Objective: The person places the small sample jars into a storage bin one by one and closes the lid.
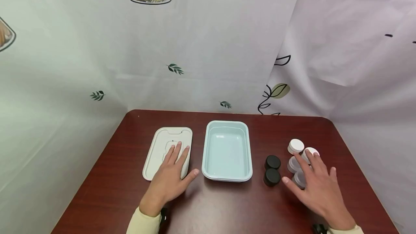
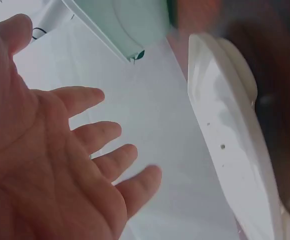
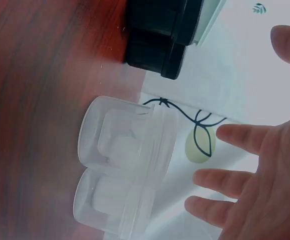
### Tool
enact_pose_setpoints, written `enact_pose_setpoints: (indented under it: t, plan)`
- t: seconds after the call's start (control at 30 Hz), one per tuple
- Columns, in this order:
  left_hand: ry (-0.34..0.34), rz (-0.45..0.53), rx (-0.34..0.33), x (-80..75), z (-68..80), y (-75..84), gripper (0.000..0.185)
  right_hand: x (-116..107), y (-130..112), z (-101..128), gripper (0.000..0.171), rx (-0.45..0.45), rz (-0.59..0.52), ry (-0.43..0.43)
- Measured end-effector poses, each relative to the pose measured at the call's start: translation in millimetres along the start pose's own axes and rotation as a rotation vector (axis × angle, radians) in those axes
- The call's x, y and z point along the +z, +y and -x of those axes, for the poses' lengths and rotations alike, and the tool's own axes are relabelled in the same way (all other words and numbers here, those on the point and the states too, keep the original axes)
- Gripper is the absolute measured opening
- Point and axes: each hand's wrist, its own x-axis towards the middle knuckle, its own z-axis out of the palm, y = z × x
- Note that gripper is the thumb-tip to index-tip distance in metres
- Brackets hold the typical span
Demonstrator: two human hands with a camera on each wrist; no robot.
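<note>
My left hand [image 1: 169,176] lies flat with straight fingers over the near end of a white lid [image 1: 167,151] on the dark red table [image 1: 214,208]. In the left wrist view the palm [image 2: 45,165] is spread and the white lid [image 2: 235,150] lies beside it. My right hand [image 1: 320,189] hovers open, fingers spread, over a cluster of small jars with white caps [image 1: 296,146]. The right wrist view shows two frosted jars [image 3: 125,165] under the straight fingers [image 3: 240,137], with nothing gripped. A pale blue tray [image 1: 208,161] stands empty between the hands.
Two small black-capped jars [image 1: 272,169] sit between the tray and the white-capped jars, also seen as black jars [image 3: 160,35] in the right wrist view. White curtains printed with leaves [image 1: 175,68] close off the back and both sides of the table.
</note>
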Motion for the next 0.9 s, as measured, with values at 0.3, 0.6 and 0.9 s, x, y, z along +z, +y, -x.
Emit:
enact_pose_setpoints:
  t: [0.3, 0.6, 0.9]
  plan:
    - [-0.001, 0.259, 0.039, 6.8, -5.8, 3.1, 0.085, -7, 5, 1, 0.085, -0.011, -0.059, 0.041]
    - [-0.028, 0.582, -0.034, 16.5, -8.6, 11.0, 0.078, -15, 10, 4, 0.078, 0.063, -0.155, 0.089]
    - [0.000, 0.783, -0.122, 26.1, -8.0, 17.9, 0.069, -18, 30, 6, 0.065, 0.115, -0.230, 0.262]
